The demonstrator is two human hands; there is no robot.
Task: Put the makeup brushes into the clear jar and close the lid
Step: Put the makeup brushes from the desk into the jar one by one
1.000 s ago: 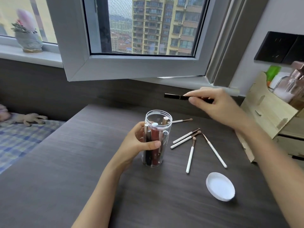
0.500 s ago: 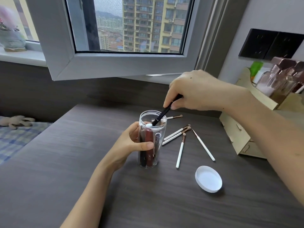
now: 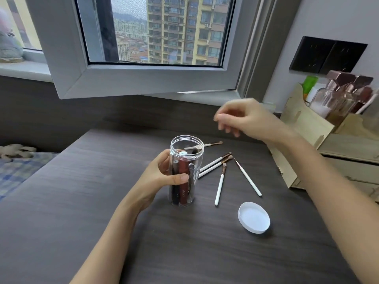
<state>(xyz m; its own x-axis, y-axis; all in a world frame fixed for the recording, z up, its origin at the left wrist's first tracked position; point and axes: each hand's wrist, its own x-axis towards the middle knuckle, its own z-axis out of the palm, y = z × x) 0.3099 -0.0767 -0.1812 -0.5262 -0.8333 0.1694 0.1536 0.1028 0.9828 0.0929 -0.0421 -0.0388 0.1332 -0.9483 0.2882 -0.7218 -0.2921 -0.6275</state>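
The clear jar (image 3: 191, 152) stands upright on the dark table (image 3: 82, 201), its mouth uncovered, with several dark and red makeup sticks inside. My left hand (image 3: 162, 177) grips the jar's side. My right hand (image 3: 240, 117) hovers above and to the right of the jar, fingers loosely curled and holding nothing. Several white-handled makeup brushes (image 3: 219, 181) lie scattered on the table just right of the jar, one of them (image 3: 213, 144) behind it. The white lid (image 3: 253, 217) lies on the table at the front right.
A wooden organiser (image 3: 303, 128) with glass bottles (image 3: 340, 95) stands at the right edge of the table. An open window frame (image 3: 133, 78) overhangs the table's far side. A bed with a checked cover (image 3: 18, 171) lies to the left.
My right hand brought a black stick over the jar, dropped it in, and has risen away with nothing in it. My left hand has kept its hold on the jar.
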